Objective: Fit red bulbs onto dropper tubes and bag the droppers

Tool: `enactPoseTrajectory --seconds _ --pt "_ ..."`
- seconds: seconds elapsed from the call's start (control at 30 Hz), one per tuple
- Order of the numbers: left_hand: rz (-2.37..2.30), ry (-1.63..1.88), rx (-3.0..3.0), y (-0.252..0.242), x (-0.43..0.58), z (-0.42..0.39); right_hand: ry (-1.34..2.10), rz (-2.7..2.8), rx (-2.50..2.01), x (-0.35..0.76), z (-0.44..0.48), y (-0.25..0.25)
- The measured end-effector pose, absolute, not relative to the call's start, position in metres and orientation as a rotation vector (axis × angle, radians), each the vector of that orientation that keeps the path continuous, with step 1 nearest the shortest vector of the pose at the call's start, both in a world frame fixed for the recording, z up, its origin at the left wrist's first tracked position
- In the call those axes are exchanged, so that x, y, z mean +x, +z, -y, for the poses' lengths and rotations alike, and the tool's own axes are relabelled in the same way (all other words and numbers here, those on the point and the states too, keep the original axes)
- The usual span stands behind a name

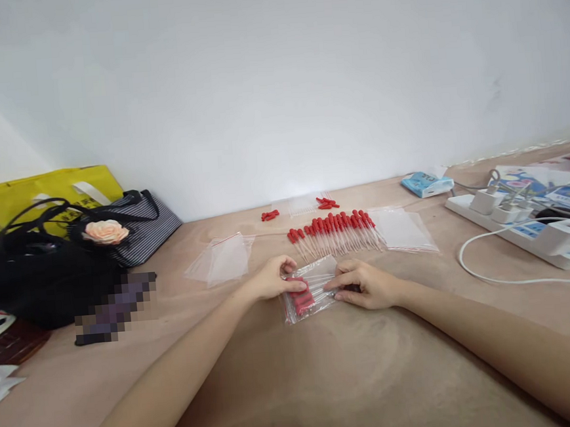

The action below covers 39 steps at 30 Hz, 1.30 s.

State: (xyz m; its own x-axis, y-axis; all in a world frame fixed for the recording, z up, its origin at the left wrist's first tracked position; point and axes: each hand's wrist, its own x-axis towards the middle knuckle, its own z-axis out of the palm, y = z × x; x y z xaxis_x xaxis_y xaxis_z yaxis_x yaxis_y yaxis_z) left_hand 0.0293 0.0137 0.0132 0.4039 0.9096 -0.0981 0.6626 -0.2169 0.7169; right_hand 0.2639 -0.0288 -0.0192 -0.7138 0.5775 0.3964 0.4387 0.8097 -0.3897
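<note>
My left hand (273,277) and my right hand (365,283) both pinch a small clear zip bag (311,295) lying on the table. The bag holds red-capped droppers. The left fingers grip its top left edge, and the right fingers press its right side. Just behind the hands lies a row of several red-capped glass droppers (336,231). Loose red caps (270,215) and more caps (327,203) lie further back near the wall.
Empty clear bags lie at left (222,258) and right (403,230). A black bag (33,273), a striped bag with a rose (133,229) and a yellow bag (27,194) stand at left. A white power strip (528,230) with cables and a tissue pack (425,183) sit at right.
</note>
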Motion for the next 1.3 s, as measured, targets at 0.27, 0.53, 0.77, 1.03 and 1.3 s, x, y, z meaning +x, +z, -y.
enactPoseTrajectory --seconds 0.27,0.53,0.77,1.03,1.3 --pt "-1.200 0.160 1.735 0.031 0.025 0.011 0.377 2.449 -0.734 0.264 0.031 -0.020" --pt "-1.318 0.537 1.237 0.033 -0.037 0.019 0.439 2.437 -0.760 0.263 0.031 -0.022" --pt "-1.605 0.911 1.322 0.031 -0.022 -0.067 0.417 2.455 -0.773 0.263 0.033 -0.022" --pt "-2.175 0.779 1.549 0.029 -0.066 -0.103 0.427 2.445 -0.767 0.263 0.030 -0.022" --pt "-2.439 0.656 1.572 0.022 -0.109 -0.114 0.458 2.441 -0.786 0.263 0.030 -0.024"
